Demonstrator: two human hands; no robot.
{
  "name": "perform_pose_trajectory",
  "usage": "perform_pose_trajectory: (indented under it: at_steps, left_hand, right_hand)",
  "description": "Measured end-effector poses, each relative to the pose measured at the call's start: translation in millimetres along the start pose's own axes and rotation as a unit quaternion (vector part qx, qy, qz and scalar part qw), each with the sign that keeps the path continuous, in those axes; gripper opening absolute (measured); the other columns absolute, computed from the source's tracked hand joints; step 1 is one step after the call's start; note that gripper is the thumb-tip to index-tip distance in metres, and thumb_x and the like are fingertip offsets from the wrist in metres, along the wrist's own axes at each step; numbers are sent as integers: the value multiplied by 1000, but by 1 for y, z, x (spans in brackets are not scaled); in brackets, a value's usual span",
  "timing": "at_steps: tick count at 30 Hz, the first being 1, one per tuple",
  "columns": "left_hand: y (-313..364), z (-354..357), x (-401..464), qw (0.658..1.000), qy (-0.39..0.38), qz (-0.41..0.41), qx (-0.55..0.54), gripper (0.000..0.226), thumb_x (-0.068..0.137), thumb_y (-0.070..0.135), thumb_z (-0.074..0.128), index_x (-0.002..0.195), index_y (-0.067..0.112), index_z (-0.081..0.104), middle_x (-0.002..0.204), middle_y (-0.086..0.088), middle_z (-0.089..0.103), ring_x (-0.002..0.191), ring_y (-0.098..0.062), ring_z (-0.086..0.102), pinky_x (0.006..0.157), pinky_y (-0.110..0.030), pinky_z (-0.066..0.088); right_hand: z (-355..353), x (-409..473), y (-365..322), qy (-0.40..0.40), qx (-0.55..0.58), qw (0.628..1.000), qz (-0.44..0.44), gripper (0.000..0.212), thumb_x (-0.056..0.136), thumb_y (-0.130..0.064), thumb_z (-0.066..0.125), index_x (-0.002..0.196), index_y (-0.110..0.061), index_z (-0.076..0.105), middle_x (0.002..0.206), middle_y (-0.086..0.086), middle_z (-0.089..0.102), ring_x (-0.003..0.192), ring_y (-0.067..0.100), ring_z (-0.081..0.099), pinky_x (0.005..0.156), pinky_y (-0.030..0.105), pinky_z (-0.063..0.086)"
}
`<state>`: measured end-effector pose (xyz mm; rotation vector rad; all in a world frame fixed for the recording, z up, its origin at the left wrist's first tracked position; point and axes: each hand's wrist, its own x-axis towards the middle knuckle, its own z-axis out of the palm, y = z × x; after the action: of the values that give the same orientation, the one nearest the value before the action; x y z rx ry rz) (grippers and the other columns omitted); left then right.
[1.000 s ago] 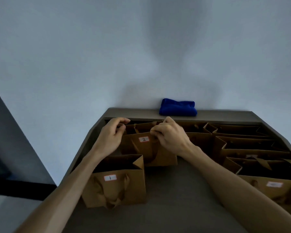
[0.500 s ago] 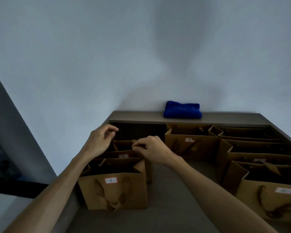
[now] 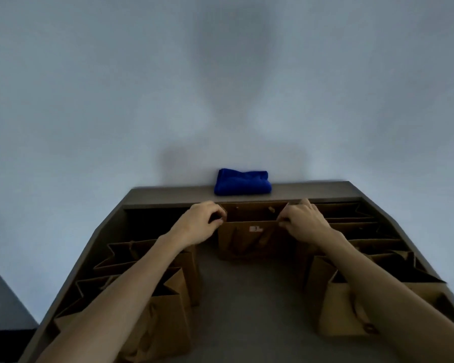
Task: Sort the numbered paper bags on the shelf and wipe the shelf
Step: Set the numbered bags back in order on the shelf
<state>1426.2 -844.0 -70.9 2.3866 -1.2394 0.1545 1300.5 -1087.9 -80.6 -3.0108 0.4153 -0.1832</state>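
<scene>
Bag number 3 (image 3: 252, 231) stands upright at the back middle of the shelf (image 3: 247, 297), just in front of the raised ledge (image 3: 312, 191) where a folded blue cloth (image 3: 243, 182) lies. Left hand (image 3: 198, 225) pinches its top left corner, right hand (image 3: 303, 224) its top right corner, each grip closed on the paper rim. More brown bags (image 3: 155, 284) line both sides.

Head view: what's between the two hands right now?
In the head view, the open top of the bag labelled 3 spans between the left hand and right hand; each grips a top corner.
</scene>
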Motion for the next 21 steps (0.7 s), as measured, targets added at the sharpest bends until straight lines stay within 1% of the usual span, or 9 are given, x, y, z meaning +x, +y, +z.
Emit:
perform_pose_trajectory:
  at_steps: [2,4,7,10,13,17,19,21]
  left_hand:
    - [6,9,12,997,-29,22,65,25,94,28,57,119,28,61,123,9,58,112,-8,55,91,-28,49]
    - [7,15,20,994,-61,25,91,22,95,29,55,116,30,61,122,9,59,110,-8,56,89,-32,50]
    - [2,18,28,995,-76,12,68,19,96,30,53,111,34,64,118,10,63,104,-6,59,88,-34,52]
    - [-2,14,33,997,-67,2,30,19,96,27,53,110,32,66,115,8,65,101,-7,60,91,-38,52]
    - [-1,11,36,998,-55,1,22,20,97,24,54,112,27,67,115,5,66,102,-9,61,92,-38,52]
    - [-5,5,32,998,-54,5,21,21,96,22,55,112,25,67,115,4,66,102,-9,61,92,-36,52]
    - [-10,-1,27,999,-44,12,20,20,95,20,57,111,25,68,113,4,68,100,-7,61,90,-32,52]
    - [-16,-8,20,999,-35,14,26,21,94,18,58,111,23,70,110,5,69,93,-3,60,87,-25,51]
  right_hand:
    - [4,-5,0,16,-7,1000,1,26,100,-34,48,122,-35,62,121,-1,59,118,23,43,102,40,38]
    - [4,-8,-1,27,10,1000,-6,27,101,-34,46,123,-35,61,121,1,60,116,22,46,100,40,38]
    - [-2,-7,4,24,58,998,-16,28,101,-33,46,124,-34,63,121,-2,62,116,22,51,99,42,43]
    - [-7,1,8,14,120,993,-10,25,99,-32,50,118,-33,67,116,-4,66,109,19,58,91,42,51]
    - [-11,8,7,10,134,991,-10,24,98,-29,52,115,-30,69,114,-3,67,103,16,61,89,42,54]
    - [-12,9,2,25,144,989,-21,24,98,-28,54,115,-30,70,114,-3,68,102,16,61,90,41,54]
    - [-10,8,-5,45,147,987,-33,24,98,-27,54,117,-29,70,114,-3,68,103,16,61,90,39,53]
    - [-8,8,-16,67,149,985,-55,25,99,-27,54,118,-28,69,114,-3,69,103,15,61,90,35,53]
